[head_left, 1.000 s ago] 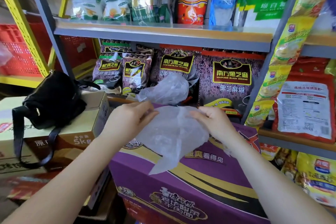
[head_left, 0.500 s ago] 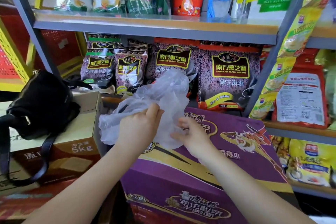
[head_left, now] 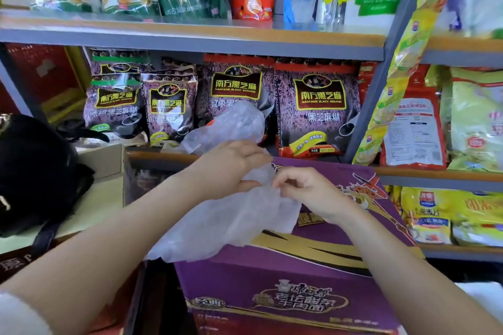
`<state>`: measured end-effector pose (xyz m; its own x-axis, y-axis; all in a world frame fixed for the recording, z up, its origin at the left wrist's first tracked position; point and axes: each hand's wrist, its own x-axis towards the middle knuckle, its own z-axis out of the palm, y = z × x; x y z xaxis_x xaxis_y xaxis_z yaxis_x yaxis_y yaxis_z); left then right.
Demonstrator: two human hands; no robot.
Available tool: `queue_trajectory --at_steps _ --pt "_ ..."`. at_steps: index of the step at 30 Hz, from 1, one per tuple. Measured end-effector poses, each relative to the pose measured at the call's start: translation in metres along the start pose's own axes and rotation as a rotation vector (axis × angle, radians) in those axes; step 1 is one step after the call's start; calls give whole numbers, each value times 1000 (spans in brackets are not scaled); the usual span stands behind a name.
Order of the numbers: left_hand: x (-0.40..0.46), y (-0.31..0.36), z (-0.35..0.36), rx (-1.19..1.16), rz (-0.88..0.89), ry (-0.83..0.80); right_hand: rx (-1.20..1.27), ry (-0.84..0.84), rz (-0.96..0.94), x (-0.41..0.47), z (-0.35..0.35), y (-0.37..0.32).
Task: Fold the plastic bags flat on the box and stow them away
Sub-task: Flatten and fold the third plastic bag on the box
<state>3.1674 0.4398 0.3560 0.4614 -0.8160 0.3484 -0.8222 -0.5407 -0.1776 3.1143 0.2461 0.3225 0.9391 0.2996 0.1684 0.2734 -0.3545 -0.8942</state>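
"南方黑芝麻" and, beneath it, "NANFANG BLACK SESAME" are printed on the yellow-bordered dark label of the large purple speckled packet [head_left: 317, 106] on the middle shelf; "黑芝麻糊" is printed lower on the same packet. The same brand label is carried by the neighbouring purple packet with a red top [head_left: 235, 84] and by the two smaller purple packets [head_left: 167, 106] further left. Gold characters are shown on the front face of the purple cardboard box [head_left: 272, 275], but they are too blurred to be read with certainty.
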Motion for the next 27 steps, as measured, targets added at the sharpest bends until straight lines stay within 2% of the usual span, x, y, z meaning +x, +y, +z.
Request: queue_trajectory --at_steps 2,4,6,8,9,11,13,15,18,20,22,24,26,27 --pt "6 -1 8 -177 -117 -234 53 17 18 -4 -3 0" --pt "7 -3 13 -182 -198 -399 104 60 51 -9 -5 3" --pt "4 -3 18 -80 -157 -459 141 110 93 -12 -4 8" --pt "-1 -5 26 -12 -130 -475 66 179 174 -12 -3 15" --pt "-5 -7 29 -45 -150 -431 -40 205 223 -11 -2 17" --pt "-11 -14 35 -242 -204 -209 -328 234 300 -9 -1 21" --pt "-14 -20 37 -448 -263 23 -402 293 332 -6 -2 23" --pt "-17 -22 30 -627 -371 148 -143 400 364 -3 -5 21" --pt "-19 -22 24 -833 -519 228 522 475 378 3 -12 21" --pt "-21 -19 24 -975 -613 248 717 460 351 7 -14 18" --pt "-23 -13 20 -1162 -682 300 758 432 355 10 -18 17" --pt "-29 -11 15 -1363 -729 273 623 320 379 8 -27 20" --pt "-38 -10 11 -1460 -751 161 198 134 426 3 -37 21" --pt "-42 -8 11 -1434 -754 115 -71 36 451 3 -42 19"
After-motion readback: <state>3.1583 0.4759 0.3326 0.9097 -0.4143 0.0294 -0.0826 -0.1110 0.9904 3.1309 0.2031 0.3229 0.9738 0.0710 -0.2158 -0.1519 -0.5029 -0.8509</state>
